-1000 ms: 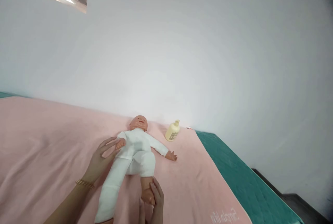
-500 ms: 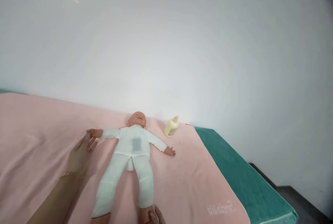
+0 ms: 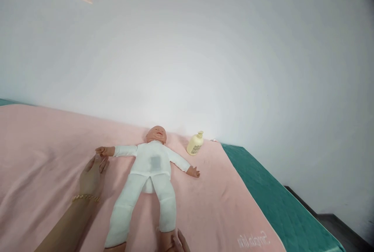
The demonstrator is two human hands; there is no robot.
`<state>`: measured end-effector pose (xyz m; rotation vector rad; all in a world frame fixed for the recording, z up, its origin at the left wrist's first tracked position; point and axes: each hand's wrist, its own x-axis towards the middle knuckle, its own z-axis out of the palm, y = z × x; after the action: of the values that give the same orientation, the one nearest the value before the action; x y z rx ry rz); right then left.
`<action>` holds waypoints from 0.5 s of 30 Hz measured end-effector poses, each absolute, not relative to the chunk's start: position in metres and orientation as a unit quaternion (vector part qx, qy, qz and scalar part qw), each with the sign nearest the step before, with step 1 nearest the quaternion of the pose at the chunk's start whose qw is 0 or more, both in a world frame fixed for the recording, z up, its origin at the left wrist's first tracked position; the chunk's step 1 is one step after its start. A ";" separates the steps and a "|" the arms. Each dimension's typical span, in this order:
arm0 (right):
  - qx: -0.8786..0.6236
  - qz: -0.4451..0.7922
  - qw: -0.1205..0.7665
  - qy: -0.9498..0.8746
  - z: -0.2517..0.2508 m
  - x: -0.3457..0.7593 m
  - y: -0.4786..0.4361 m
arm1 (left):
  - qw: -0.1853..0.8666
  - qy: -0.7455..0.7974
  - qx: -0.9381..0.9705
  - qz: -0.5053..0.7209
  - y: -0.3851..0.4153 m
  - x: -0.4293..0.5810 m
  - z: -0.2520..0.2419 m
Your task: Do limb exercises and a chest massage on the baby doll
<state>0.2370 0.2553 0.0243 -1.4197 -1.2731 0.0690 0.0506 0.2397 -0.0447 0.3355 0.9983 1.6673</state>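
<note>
A baby doll (image 3: 153,166) in a white outfit lies on its back on a pink blanket (image 3: 219,205), arms spread and legs towards me. My left hand (image 3: 92,172), with a gold bracelet at the wrist, is just below the doll's hand (image 3: 103,151) on the left side. Its thumb tip reaches the edge of that small hand, while the other fingers are loosely stretched out. At the bottom edge, my right hand (image 3: 181,241) is mostly out of frame. Its fingers lie round the doll's foot (image 3: 167,240) on the right side.
A pale yellow pump bottle (image 3: 195,144) stands on the blanket, right of the doll's head and near the white wall (image 3: 204,49). Green quilted bedding (image 3: 271,193) shows beyond the blanket's right edge. A dark ledge (image 3: 336,224) runs lower down at the right.
My left thumb has slid down from the doll's hand to its lower edge. The view has shifted slightly left; my right hand stays at the foot.
</note>
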 end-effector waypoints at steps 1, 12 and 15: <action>-0.607 0.024 0.582 -0.541 0.016 0.239 0.228 | 0.542 0.419 0.163 0.710 0.235 0.055 -0.040; -0.580 -0.093 0.579 -0.565 -0.043 0.271 0.062 | 0.378 0.456 0.548 0.591 0.214 0.089 -0.030; -0.604 -0.097 0.556 -0.562 -0.034 0.266 0.086 | 0.368 0.409 0.630 0.548 0.221 0.094 -0.043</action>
<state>0.2659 0.0858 -0.0339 -1.4266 -1.3263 -0.2293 0.0938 0.2212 -0.0425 1.6179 1.0512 1.4060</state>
